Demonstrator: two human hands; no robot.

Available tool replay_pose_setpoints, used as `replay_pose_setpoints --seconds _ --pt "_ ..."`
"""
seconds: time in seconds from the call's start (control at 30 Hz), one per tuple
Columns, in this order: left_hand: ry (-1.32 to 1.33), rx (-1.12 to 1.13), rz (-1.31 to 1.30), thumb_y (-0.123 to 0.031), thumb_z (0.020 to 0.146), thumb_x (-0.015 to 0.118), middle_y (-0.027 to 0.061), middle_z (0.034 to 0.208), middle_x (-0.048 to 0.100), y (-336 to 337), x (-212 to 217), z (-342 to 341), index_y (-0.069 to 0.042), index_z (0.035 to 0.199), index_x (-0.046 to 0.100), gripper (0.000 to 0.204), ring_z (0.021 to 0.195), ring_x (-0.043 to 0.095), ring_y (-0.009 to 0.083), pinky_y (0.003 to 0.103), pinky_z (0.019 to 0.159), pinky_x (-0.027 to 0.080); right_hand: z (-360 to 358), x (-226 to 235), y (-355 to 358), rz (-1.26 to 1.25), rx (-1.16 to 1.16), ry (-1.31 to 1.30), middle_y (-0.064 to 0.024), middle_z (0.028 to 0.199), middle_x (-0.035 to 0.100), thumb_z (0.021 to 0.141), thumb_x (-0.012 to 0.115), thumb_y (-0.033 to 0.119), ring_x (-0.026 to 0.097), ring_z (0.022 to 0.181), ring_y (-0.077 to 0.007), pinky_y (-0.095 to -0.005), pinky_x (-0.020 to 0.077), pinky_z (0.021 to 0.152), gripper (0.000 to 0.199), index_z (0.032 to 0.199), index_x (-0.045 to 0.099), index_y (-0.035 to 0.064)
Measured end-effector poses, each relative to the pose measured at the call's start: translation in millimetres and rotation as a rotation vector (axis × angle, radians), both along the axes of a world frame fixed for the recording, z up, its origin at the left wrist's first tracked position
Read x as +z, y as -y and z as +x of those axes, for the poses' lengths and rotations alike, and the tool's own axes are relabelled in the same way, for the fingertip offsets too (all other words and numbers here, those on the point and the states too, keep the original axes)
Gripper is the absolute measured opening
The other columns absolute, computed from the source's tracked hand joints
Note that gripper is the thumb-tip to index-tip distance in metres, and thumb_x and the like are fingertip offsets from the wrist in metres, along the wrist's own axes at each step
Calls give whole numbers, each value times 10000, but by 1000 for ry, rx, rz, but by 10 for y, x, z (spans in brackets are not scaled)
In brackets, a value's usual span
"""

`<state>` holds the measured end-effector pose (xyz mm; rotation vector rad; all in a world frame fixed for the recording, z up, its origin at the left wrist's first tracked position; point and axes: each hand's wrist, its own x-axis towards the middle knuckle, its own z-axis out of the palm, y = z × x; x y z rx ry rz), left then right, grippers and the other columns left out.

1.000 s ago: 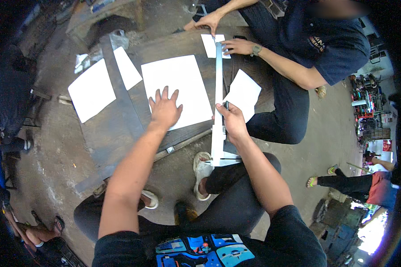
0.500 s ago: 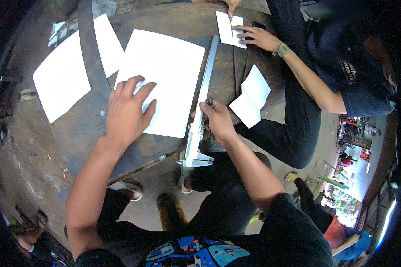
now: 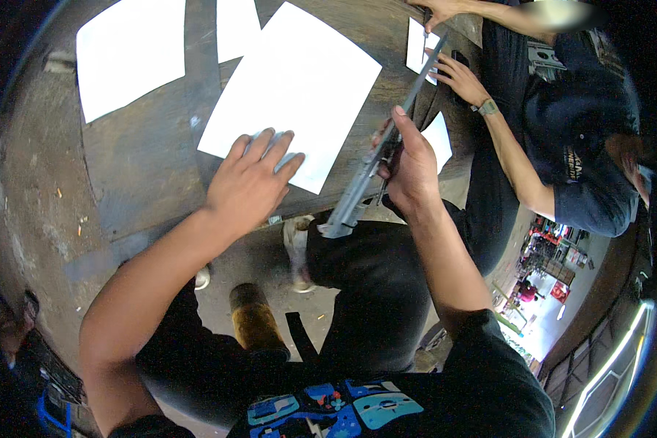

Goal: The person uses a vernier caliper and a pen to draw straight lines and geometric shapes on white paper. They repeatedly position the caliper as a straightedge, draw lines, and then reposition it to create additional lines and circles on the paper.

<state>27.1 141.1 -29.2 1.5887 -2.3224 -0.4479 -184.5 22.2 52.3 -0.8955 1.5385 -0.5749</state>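
A large white sheet of paper [image 3: 299,80] lies on the worn wooden table [image 3: 142,171]. My left hand [image 3: 252,171] rests on its near edge with the fingers spread. Gripped in my right hand [image 3: 412,157] is a long metal vernier caliper [image 3: 359,182], raised and tilted beside the sheet's right edge. The caliper's jaws point toward me, and its beam reaches away toward the far right. Part of its slide is hidden behind my fingers and thumb.
Two more white papers, a left sheet [image 3: 131,55] and a narrower piece [image 3: 235,29], lie beside a dark flat strip [image 3: 201,80]. Across the right side, a co-worker's hands press a small folded paper [image 3: 416,45]. Another paper [image 3: 438,142] lies near the co-worker's leg.
My right hand has lifted the caliper and turned it edge-on, shifting it right. The large sheet has rotated clockwise beneath my left hand. The whole view has shifted too.
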Motion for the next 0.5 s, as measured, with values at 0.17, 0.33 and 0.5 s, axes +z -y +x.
replay_pose_setpoints --seconds 0.17,0.33,0.5 --pt "119 -19 204 -332 868 723 135 1414 518 -94 -45 -186 -126 1329 627 514 1261 506 314 476 1048 415 -117 18 59 -37 16 203 -17 718 562 1028 559 374 566 639 -139 -271 421 529 333 1100 604 52" --pt "2 187 113 -273 910 700 127 1342 570 -207 194 -315 -97 1273 658 406 1202 550 299 451 1017 444 -356 -234 -36 118 55 476 -32 788 566 1002 547 357 612 668 -180 -310 510 598 364 1129 666 37" --pt "-558 508 510 -328 993 645 141 1082 703 -221 576 -575 -36 1268 643 402 968 673 256 420 896 523 -442 -462 -365 139 135 553 -81 772 637 1017 571 302 669 680 -193 -332 555 615 321 1156 662 27"
